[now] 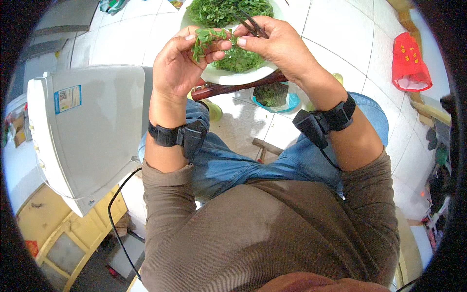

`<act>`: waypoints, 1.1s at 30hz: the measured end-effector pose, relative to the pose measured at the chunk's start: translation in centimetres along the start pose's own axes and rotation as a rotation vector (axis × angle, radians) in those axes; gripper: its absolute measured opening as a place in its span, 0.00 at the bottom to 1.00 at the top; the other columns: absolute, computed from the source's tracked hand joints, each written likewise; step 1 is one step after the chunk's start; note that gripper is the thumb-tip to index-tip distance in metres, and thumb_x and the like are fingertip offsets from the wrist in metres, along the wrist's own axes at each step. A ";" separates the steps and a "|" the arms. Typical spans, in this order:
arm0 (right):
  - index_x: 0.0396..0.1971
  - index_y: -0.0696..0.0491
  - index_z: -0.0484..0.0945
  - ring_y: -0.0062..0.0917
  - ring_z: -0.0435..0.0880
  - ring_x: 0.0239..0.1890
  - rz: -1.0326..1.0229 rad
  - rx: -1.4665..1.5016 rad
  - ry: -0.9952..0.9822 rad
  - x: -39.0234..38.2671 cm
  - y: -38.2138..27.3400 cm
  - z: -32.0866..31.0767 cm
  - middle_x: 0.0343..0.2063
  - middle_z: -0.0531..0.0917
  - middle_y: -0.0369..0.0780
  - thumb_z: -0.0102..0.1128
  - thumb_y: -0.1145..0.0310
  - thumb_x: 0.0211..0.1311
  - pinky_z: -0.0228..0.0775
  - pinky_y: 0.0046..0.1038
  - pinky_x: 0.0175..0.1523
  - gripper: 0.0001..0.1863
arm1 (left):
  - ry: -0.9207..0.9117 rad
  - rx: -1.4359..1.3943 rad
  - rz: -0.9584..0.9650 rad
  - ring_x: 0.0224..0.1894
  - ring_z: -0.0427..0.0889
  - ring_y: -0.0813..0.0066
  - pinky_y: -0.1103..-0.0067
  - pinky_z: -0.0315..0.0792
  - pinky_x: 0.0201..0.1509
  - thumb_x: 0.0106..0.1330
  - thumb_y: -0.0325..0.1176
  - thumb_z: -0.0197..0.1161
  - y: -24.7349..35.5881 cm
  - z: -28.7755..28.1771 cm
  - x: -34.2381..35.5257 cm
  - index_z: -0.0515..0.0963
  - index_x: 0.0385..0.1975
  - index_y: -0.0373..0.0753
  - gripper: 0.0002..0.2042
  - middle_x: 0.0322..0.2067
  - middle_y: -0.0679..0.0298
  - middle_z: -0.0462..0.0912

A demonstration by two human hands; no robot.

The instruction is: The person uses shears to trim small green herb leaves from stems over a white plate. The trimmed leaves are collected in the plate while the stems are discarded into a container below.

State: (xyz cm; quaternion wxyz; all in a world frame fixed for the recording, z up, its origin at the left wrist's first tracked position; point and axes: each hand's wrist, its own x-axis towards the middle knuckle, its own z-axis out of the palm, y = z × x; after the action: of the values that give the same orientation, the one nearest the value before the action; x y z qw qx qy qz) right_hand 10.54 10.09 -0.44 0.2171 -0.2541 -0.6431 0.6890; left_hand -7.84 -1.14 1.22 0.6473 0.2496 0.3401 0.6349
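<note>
My left hand (179,61) is closed on a leafy green sprig (204,41), its leaves hanging between thumb and fingers. Facing it, my right hand (277,44) grips a dark two-pronged tool (252,25); whether it is scissors or tweezers I cannot tell. The right thumb and fingertips are close to the sprig's end, and whether they touch it is unclear. Just beyond and below both hands is a wide white basin (228,78), with heaps of loose greens (214,12) at its far side and more greens (241,61) at the near side.
A dark red wooden stool (228,90) supports the basin. Beneath it lies a blue-white plastic bag (287,101) holding dark green bits. To the left stands a white appliance (102,121) with a black cable (113,214). A red bag (411,63) is at the right on the tiled floor.
</note>
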 end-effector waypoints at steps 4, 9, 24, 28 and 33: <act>0.37 0.54 0.78 0.11 0.69 0.25 0.044 0.043 0.019 0.0 -0.2 -0.3 0.27 0.77 0.30 0.62 0.70 0.56 0.61 0.14 0.29 0.09 | 0.180 0.033 0.001 0.33 0.76 0.69 0.82 0.70 0.32 0.63 0.32 0.52 -0.1 -0.3 0.0 0.71 0.40 0.32 0.11 0.39 0.50 0.77; 0.37 0.56 0.76 0.09 0.62 0.18 0.145 0.357 0.093 0.2 -0.7 -1.0 0.23 0.73 0.30 0.60 0.74 0.56 0.55 0.13 0.23 0.08 | 0.343 0.095 0.044 0.24 0.67 0.80 0.87 0.61 0.25 0.63 0.29 0.56 -0.5 -0.4 0.1 0.73 0.39 0.32 0.09 0.31 0.57 0.76; 0.40 0.59 0.75 0.10 0.62 0.17 0.151 0.627 0.034 0.6 -0.5 -2.4 0.22 0.71 0.31 0.56 0.77 0.57 0.55 0.15 0.24 0.10 | 0.272 -0.006 0.161 0.21 0.69 0.83 0.89 0.62 0.23 0.60 0.25 0.57 0.4 -1.1 -0.3 0.76 0.40 0.33 0.09 0.25 0.61 0.77; 0.40 0.59 0.75 0.10 0.63 0.17 0.162 0.661 0.058 0.5 -0.4 -2.8 0.25 0.73 0.34 0.56 0.77 0.56 0.56 0.16 0.26 0.11 | 0.311 0.092 0.185 0.21 0.68 0.83 0.89 0.61 0.24 0.60 0.25 0.55 0.4 -0.8 -0.4 0.74 0.44 0.32 0.12 0.27 0.60 0.77; 0.42 0.60 0.75 0.09 0.63 0.17 0.140 0.682 0.036 0.4 -0.5 -2.8 0.27 0.74 0.35 0.55 0.77 0.56 0.57 0.17 0.27 0.12 | 0.371 0.230 0.214 0.24 0.72 0.84 0.90 0.65 0.28 0.61 0.25 0.56 0.4 -0.2 -0.4 0.74 0.45 0.32 0.13 0.28 0.61 0.79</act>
State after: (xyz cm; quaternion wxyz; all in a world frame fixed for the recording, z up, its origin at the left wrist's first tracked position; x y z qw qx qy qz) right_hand 11.94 12.57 -0.11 0.2531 -0.2226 -0.3530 0.8728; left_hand -8.20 -1.54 1.45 0.4701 0.2357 0.4949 0.6918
